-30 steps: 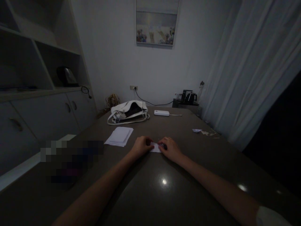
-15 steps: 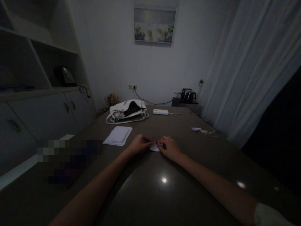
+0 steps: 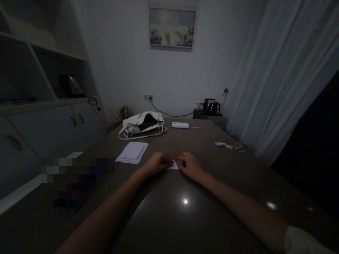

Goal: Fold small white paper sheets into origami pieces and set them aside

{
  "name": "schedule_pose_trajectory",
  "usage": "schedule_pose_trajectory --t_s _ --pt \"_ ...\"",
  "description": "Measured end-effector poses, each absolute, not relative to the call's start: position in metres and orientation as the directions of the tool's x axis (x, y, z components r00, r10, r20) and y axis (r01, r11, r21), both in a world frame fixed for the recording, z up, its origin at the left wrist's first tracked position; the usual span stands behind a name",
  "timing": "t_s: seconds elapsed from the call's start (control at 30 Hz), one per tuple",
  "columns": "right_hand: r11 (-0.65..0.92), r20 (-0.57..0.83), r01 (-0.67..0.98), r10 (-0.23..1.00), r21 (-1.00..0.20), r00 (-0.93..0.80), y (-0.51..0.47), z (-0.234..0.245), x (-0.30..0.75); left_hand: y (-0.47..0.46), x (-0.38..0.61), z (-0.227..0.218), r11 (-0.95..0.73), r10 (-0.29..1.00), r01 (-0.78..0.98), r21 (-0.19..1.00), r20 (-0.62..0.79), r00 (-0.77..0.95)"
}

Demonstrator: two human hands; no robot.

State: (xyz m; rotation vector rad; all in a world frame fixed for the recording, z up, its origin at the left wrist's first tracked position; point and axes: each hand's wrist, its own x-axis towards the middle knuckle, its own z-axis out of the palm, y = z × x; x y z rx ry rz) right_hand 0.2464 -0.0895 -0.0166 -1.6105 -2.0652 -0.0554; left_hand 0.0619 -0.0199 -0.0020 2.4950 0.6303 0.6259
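Note:
A small piece of white paper [image 3: 173,166] lies at the middle of the brown table [image 3: 169,218], partly covered by my fingers. My left hand [image 3: 158,163] pinches its left side, fingers bent and pressed together. From the right, my right hand [image 3: 191,165] grips the same paper between thumb and curled fingers. The fingertips of both hands nearly meet above its upper edge. How the paper is folded cannot be made out in the dim light.
A stack of white paper [image 3: 132,151] lies left of my hands. Beyond are a white handbag [image 3: 143,124] and a white power bank [image 3: 180,125] with a short cable. A small folded paper [image 3: 219,144] and torn scraps [image 3: 233,146] lie at the right.
My left fingers have shifted slightly along the paper. Its lower edge looked curved before and now appears straighter and flatter. The view has moved a little.

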Motion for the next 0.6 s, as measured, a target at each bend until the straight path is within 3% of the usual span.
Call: schedule_pose_trajectory --t_s 0.6 --pt "0.321 0.431 0.908 0.883 -0.27 -0.184 -0.0897 -0.0167 0.247 -0.0208 0.0666 -0.0051 -0.838 0.456 0.282 0.467 0.316 0.832"
